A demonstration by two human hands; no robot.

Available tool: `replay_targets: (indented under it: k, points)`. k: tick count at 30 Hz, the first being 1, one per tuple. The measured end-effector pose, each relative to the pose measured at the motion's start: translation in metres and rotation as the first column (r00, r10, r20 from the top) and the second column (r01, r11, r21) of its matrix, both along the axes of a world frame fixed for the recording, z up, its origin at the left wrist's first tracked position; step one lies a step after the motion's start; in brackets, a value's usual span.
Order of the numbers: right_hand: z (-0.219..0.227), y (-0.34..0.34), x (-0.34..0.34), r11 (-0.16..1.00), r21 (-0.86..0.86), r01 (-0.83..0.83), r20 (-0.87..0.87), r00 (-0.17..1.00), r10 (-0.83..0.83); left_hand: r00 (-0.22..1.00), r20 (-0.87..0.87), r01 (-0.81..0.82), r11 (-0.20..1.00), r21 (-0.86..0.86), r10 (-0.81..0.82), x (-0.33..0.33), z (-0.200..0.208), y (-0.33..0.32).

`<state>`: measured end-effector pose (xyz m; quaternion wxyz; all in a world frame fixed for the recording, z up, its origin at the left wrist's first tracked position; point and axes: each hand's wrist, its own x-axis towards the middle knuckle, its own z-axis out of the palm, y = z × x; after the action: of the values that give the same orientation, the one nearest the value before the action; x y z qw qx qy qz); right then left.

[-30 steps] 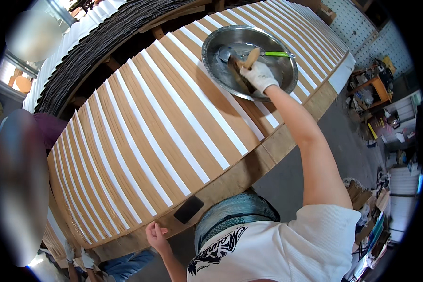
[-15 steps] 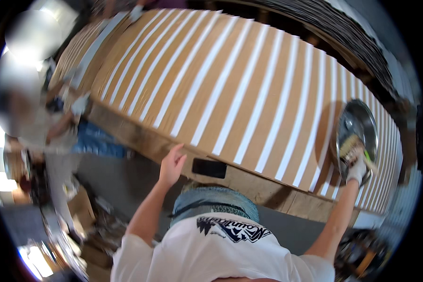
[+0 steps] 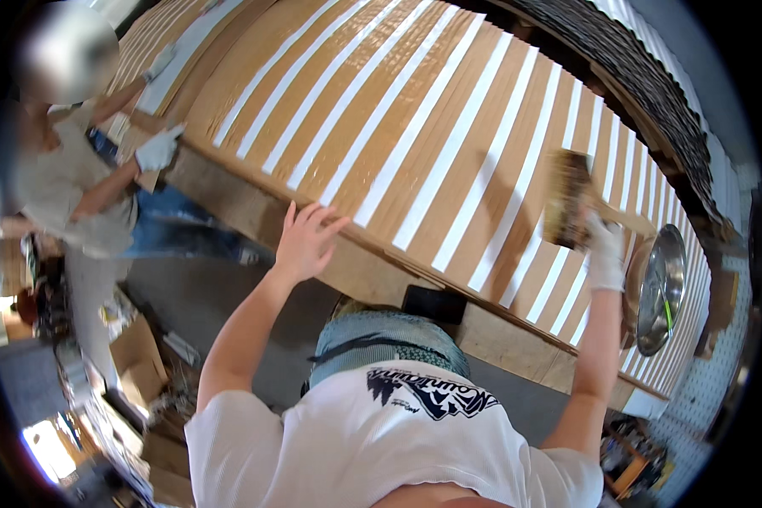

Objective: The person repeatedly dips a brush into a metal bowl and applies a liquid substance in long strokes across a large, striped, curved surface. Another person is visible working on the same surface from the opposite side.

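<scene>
Tabletop (image 3: 516, 343): wooden, carrying overlapping brown sheets (image 3: 436, 182) with white strips between them. Metal basin (image 3: 670, 262): positioned on the sheets, toward the right end. Wide brush (image 3: 567, 199): raised above the sheets, left of the basin — blurred. Right hand (image 3: 604, 245): gloved, closed around the brush. Left hand (image 3: 306, 241): bare, open, fingers spread at the near sheet edge — contact cannot be confirmed. Dark flat rectangular object (image 3: 433, 303): at the tabletop's near edge. Green handle (image 3: 668, 317): inside the basin.
</scene>
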<state>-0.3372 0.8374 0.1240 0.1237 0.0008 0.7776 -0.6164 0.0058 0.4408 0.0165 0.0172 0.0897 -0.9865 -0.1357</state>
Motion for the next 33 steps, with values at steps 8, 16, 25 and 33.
replay_targets:
  k: [8, 16, 25, 33]
  points:
    - [-0.056, -0.23, 0.002, 0.692, 0.698, -0.185, -0.238, 0.852, 0.467, 0.944, -0.006, 0.33, 0.944, 0.016, -0.33, -0.023, -0.017, -0.074]
    - [-0.062, -0.331, -0.034, 0.408, 0.902, -0.142, -0.131, 0.809, 0.573, 0.93, 0.064, 0.358, 0.931, 0.068, -0.362, -0.017, -0.039, -0.09]
    - [-0.11, -0.395, -0.288, 0.494, 0.855, 0.16, -0.411, 0.79, 0.456, 0.923, 0.094, 0.369, 0.928, 0.054, -0.372, -0.009, -0.062, -0.091]
    - [-0.149, -0.415, -0.379, 0.478, 0.796, 0.372, -0.589, 0.658, 0.469, 0.89, 0.234, 0.374, 0.92, 0.119, -0.392, -0.004, -0.063, -0.091]
